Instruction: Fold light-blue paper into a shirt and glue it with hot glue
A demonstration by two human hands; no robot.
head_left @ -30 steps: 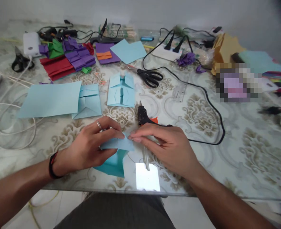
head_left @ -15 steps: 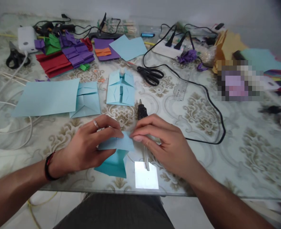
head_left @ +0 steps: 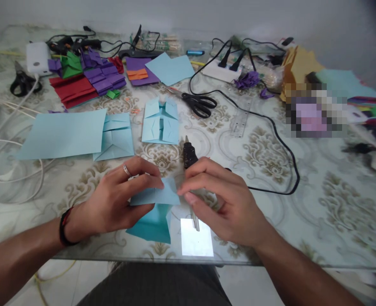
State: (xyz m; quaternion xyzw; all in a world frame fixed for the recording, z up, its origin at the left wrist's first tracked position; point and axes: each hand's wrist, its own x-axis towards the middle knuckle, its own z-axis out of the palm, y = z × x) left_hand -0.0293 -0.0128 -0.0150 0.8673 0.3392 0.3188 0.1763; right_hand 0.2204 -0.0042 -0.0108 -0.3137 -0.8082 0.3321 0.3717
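Note:
My left hand (head_left: 119, 195) grips a light blue folded paper (head_left: 167, 192), fingers on top and thumb beneath. Below that paper a darker teal paper flap (head_left: 154, 225) spreads out; whether the two are one piece I cannot tell. My right hand (head_left: 221, 199) is at the paper's right edge, its fingertips close to or touching the corner, thumb a little apart from the fingers. Partly hidden under this hand lies a black glue gun (head_left: 189, 154), nozzle pointing away, with a clear glue stick (head_left: 196, 223) showing at the near side.
Folded light blue paper pieces (head_left: 160, 123) and a flat blue sheet (head_left: 63, 134) lie ahead. Black-handled scissors (head_left: 200, 104), a clear ruler (head_left: 240, 119), a power strip (head_left: 221, 70) and a looping black cord (head_left: 290, 148) are beyond. Coloured folded papers (head_left: 105, 78) lie at the back left.
My right thumb has moved slightly away from the fingers, which were closer together at the paper's edge. My left hand keeps its hold; the view has shifted slightly.

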